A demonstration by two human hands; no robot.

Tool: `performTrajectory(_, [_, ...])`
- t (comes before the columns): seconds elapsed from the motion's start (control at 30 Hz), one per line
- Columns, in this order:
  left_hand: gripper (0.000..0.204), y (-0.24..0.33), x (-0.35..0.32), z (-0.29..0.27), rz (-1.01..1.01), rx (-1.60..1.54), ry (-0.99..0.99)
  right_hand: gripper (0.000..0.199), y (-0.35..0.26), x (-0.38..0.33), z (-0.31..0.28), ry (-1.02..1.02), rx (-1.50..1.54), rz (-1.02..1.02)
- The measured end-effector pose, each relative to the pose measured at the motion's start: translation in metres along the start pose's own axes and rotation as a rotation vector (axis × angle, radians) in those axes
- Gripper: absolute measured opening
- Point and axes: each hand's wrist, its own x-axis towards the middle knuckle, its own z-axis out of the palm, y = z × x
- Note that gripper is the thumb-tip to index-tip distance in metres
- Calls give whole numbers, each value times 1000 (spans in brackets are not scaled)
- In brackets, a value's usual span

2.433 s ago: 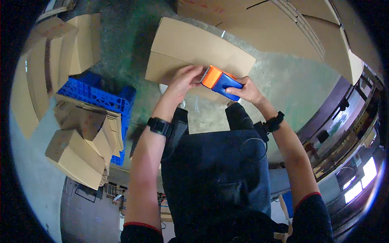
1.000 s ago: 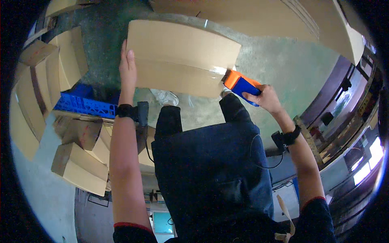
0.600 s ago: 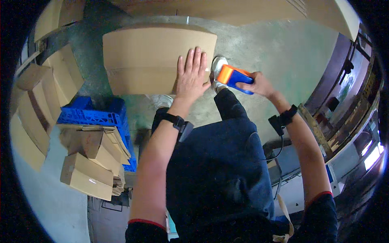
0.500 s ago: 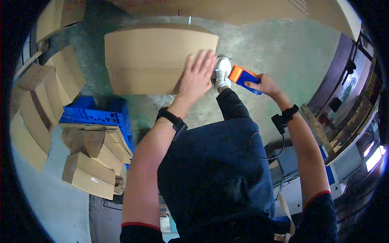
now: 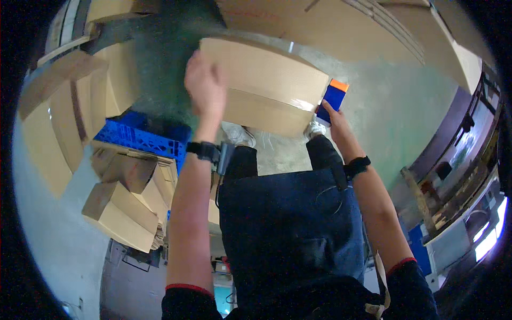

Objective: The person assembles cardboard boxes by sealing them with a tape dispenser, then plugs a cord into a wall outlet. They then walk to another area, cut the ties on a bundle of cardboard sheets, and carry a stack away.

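Note:
A closed cardboard box (image 5: pixel 261 80) lies in front of my feet, tilted so its right end is nearer to me. My right hand (image 5: pixel 335 113) is closed around a blue tape dispenser (image 5: pixel 334 99) with an orange front, held against the box's right end. A short shiny strip of clear tape (image 5: pixel 303 103) lies along the seam near that end. At the box's left end is my left hand (image 5: pixel 205 80), blurred, its fingers seeming curled; whether they grip the edge I cannot tell.
Cardboard boxes (image 5: pixel 64 117) stand at the left, beside a blue plastic pallet (image 5: pixel 144 140). Another open carton (image 5: pixel 125 213) and flat cardboard are stacked nearer me. A large cardboard piece (image 5: pixel 320 26) spans the far side. Wooden boards (image 5: pixel 421 202) lie at the right.
The box has shifted right and turned. My left hand has gone from its right part to its left end. My right hand has brought the tape dispenser to the right end, where tape now shows.

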Motion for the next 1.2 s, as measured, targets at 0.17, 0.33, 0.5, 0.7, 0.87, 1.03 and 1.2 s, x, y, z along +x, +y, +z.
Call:
performTrajectory(0.17, [58, -110, -16, -58, -799, -837, -167, 40, -19, -83, 77, -261, 103, -138])
performTrajectory(0.33, [57, -95, -24, -202, -761, -515, 273, 57, -23, -176, 107, -259, 177, -195])
performTrajectory(0.5, [46, -100, -9, -333, -624, -653, 709, 46, -43, -253, 147, -304, 393, -227])
performTrajectory(0.7, [34, -136, 55, -413, -403, -1001, 955, 60, -91, -293, 208, -506, 433, -448])
performTrajectory(0.87, [31, -172, 146, -436, -34, -230, 1043, 49, -141, -295, 275, -521, 388, -860])
performTrajectory(1.03, [27, -201, 179, -397, -276, -184, 759, 31, -226, -248, 389, -656, 306, -1010])
performTrajectory(1.2, [22, -163, 65, -272, -86, -423, 296, 24, -182, -229, 370, -775, -92, -950])
